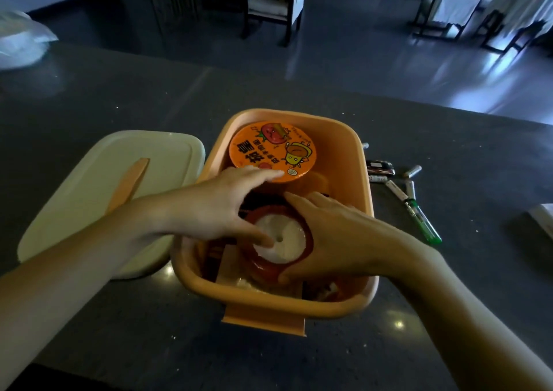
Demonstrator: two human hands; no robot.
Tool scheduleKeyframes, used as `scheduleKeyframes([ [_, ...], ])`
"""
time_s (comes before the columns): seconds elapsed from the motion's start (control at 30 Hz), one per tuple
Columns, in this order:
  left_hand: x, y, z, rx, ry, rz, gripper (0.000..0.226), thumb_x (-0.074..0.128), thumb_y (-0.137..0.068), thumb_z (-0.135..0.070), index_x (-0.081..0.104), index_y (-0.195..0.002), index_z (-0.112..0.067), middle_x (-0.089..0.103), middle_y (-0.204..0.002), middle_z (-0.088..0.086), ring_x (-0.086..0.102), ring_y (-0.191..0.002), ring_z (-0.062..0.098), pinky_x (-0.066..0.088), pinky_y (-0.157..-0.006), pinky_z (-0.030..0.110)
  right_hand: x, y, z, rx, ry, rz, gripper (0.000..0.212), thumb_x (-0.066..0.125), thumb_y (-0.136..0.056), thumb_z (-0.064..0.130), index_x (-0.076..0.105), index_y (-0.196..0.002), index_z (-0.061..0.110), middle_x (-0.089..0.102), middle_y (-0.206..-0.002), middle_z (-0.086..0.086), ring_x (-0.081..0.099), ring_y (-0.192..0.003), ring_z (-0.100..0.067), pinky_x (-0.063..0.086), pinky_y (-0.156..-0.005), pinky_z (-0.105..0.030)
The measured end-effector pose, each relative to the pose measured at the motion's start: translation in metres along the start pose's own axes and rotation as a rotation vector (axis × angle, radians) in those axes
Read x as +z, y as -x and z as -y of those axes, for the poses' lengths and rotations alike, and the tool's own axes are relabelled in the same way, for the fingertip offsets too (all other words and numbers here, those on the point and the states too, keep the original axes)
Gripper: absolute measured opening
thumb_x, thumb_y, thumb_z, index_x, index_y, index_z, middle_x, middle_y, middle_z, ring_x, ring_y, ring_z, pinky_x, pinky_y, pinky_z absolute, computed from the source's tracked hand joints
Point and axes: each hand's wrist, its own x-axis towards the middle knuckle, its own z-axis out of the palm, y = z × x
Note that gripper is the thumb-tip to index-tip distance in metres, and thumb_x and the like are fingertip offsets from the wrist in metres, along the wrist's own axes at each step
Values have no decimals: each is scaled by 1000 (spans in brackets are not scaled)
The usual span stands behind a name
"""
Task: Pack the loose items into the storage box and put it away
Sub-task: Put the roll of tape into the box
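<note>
An orange storage box (356, 157) stands open on the dark table. At its far end sits an orange instant noodle cup (273, 148) with a cartoon lid. At the near end is a red cup with a white lid (284, 238). My right hand (335, 238) wraps around that red cup's right side. My left hand (215, 208) rests on its left side, thumb on the white lid, fingers reaching toward the noodle cup. The box's pale lid (98, 187) with an orange strap lies flat to the left. Packets lie under the cups, mostly hidden.
Several pens and markers (401, 190), a green-tipped one (425, 226) and a small dark packet (380, 167) lie on the table right of the box. A white object (543, 218) sits at the right edge, a plastic bag (21, 43) at far left. Chairs stand beyond the table.
</note>
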Motion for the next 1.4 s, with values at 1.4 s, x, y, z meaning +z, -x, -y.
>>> scheduleKeyframes([
  [1.4,3,-21,24,-45,174,-600,73,39,-79,-63,25,-143,-30,21,-150,-12,18,-128,-8,16,-95,9,-29,-27,-75,196,-448,-513,73,75,-70,31,22,-102,69,38,-87,40,49,-75,14,38,-54,-8],
])
